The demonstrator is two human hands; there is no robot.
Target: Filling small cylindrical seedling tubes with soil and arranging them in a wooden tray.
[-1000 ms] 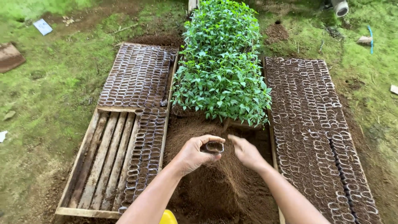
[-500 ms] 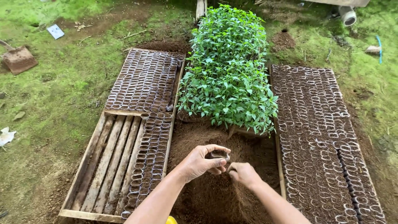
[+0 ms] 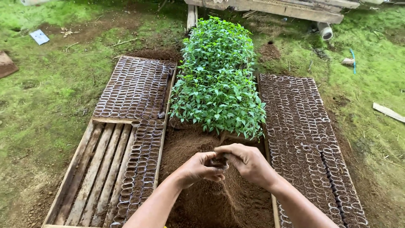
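The left hand [image 3: 198, 169] and the right hand [image 3: 249, 162] meet low in the middle of the frame, and both are closed around one small dark bag [image 3: 218, 161]. The left grip holds it from the side and below. The right grip curls over its top. The bag is mostly hidden by fingers, so it is hard to tell how full it is.

Half a second ago the right hand was lower, down near the soil, with the bag pinched in the left hand alone. Now the right hand has come up and covers the bag. It looks like soil is being pressed in, so this bag may be close to full.

Right under the hands is a big soil heap [image 3: 202, 190], brown and loose. Just above it, in the middle of the frame, stands a thick block of green seedlings [image 3: 217, 80].

On the left is a wooden slat tray [image 3: 90, 177]. Part of it is bare, and a few columns of empty bags [image 3: 141, 169] run along its right side, with more packed rows [image 3: 135, 88] above. On the right lies a long bed of bags [image 3: 299, 126].

Grass [image 3: 38, 109] is all around. A white pipe [image 3: 325, 30] and a plank [image 3: 270, 7] sit at the upper edge. Nothing lies between the hands and the bags beside them
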